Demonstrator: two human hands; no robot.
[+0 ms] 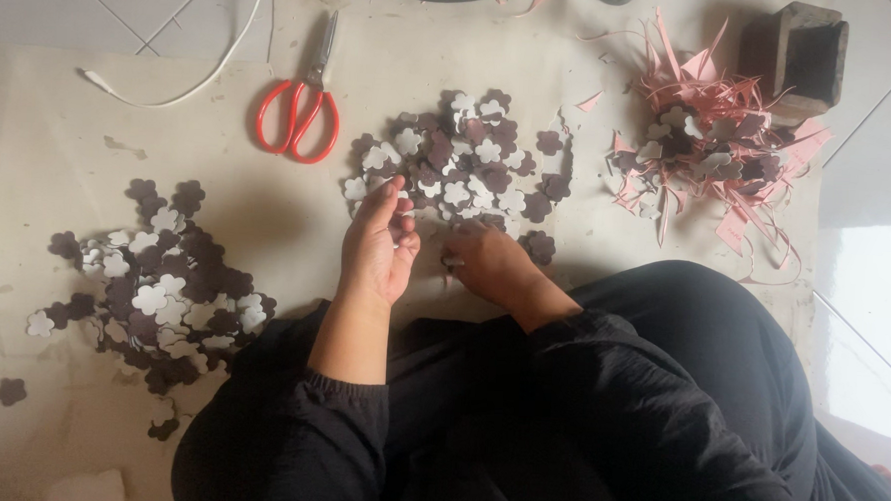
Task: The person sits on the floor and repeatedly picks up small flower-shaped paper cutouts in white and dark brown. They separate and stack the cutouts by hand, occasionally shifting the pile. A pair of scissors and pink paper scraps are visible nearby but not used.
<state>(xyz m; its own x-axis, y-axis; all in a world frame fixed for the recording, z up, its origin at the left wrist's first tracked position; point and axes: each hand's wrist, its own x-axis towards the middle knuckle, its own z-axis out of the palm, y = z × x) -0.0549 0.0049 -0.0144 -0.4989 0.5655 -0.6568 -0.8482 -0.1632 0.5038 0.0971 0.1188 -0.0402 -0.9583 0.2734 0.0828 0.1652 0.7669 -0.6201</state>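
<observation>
My left hand (379,246) pinches one flower cutout off the pile (464,161) just ahead, right hand (490,262) curled beside it, contents hidden; scissors (302,104) lie beyond.

A loose heap of flat flower-shaped cutouts (469,161), dark brown and white, lies scattered, seemingly foam.

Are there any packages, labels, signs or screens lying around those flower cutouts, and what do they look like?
No labels, signs or screens show.
Small box: top right on the floor, open-topped, squarish, dark brown, beside the pink paper scraps; whether it is packaging cannot be told.
</observation>
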